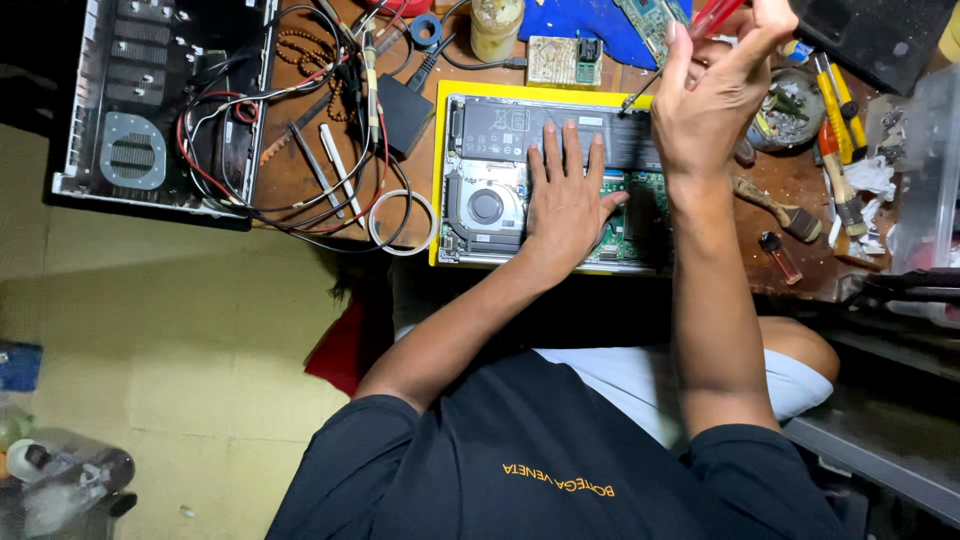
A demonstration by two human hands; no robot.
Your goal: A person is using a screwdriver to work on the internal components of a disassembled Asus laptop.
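Note:
An opened laptop [500, 130] lies bottom-up on a yellow mat [437, 180], showing its black battery, a round fan [486, 206] and a green circuit board [630, 225]. My left hand [566, 195] rests flat on the laptop's insides, fingers spread over the battery's lower edge. My right hand [712, 95] is raised above the laptop's far right corner, fingers closed on a red-handled screwdriver [712, 16] whose thin shaft points down toward the battery's top right corner.
A tangle of red and black cables [300, 150] and an open metal chassis [150, 100] lie at left. Yellow-handled tools [840, 100], a brush [775, 205], a small dish of parts [790, 110] and a blue circuit board [580, 20] crowd the wooden bench at right and back.

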